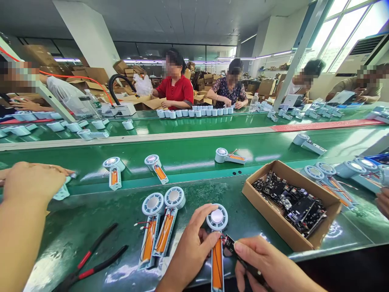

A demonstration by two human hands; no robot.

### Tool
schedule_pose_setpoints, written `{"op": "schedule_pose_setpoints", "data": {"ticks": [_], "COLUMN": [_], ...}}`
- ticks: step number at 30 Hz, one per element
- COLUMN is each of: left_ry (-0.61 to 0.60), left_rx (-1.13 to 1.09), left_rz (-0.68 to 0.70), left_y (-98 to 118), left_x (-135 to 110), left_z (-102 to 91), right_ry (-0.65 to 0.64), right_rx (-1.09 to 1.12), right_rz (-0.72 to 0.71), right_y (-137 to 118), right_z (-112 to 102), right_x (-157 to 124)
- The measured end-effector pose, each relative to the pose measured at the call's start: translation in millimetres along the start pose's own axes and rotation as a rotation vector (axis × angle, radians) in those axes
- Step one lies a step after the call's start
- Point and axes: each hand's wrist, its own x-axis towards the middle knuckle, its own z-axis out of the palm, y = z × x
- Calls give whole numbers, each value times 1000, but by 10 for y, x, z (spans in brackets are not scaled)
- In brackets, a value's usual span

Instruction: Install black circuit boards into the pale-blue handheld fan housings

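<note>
My left hand (190, 251) is closed round a pale blue handheld fan half (216, 221) that lies on the green table, thumb by its round head and fingers at its orange battery (216, 263). My right hand (270, 265) pinches a small black circuit board (231, 244) against the fan's neck. Two more open fan halves (162, 221) with orange batteries and loose wires lie side by side just to the left.
A cardboard box (284, 168) of black circuit boards stands at right. Red-handled pliers (91, 261) lie at lower left. A co-worker's arm and hand (30, 184) reach in at far left, touching a pale blue part. More fan halves (156, 166) ride the green conveyor; people sit opposite.
</note>
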Motion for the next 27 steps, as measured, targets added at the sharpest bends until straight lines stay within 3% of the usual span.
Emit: {"op": "schedule_pose_setpoints", "data": {"ticks": [3,7,9,11,13,16,20,24,27], "left_ry": [-3,23,42,46,48,69,155,287,369], "left_rx": [68,79,55,20,-24,-89,-84,-60,-64], "left_rz": [34,41,25,17,10,7,69,108,76], "left_y": [24,18,8,-10,-35,-71,-87,-100,-119], "left_x": [-2,-14,-22,-35,-52,-78,-82,-51,-28], "left_z": [10,40,64,90,113,139,164,224,302], "right_ry": [107,340,445,520,510,357,241,286,421], "right_rx": [-349,-1245,-1611,-1822,-1918,-1874,-1414,-956,-705], "right_rz": [-124,-625,-807,-862,-879,-834,-587,-375,-284], "right_y": [70,48,-56,-196,-330,-464,-503,-355,-110], "right_z": [-81,-113,-50,52,145,165,-50,-196,-111], "right_x": [22,-9,-31,-39,-36,-41,-60,-36,-15]}}
